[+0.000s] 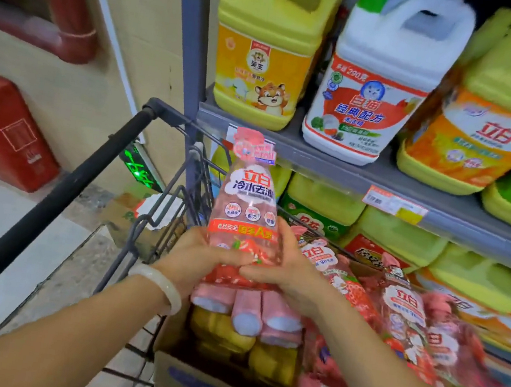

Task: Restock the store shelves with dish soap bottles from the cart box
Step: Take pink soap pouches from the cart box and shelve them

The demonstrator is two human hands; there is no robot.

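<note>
Shop aisle, price-tagged shelf (384,177), detergent jugs (376,78), cart (166,159)

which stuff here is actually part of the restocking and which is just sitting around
Part of the job: pink dish soap bottle held upright by left hand and right hand; cardboard box of pink bottles; cart; shelf.

Just there: yellow jug; white jug; red cabinet.
</note>
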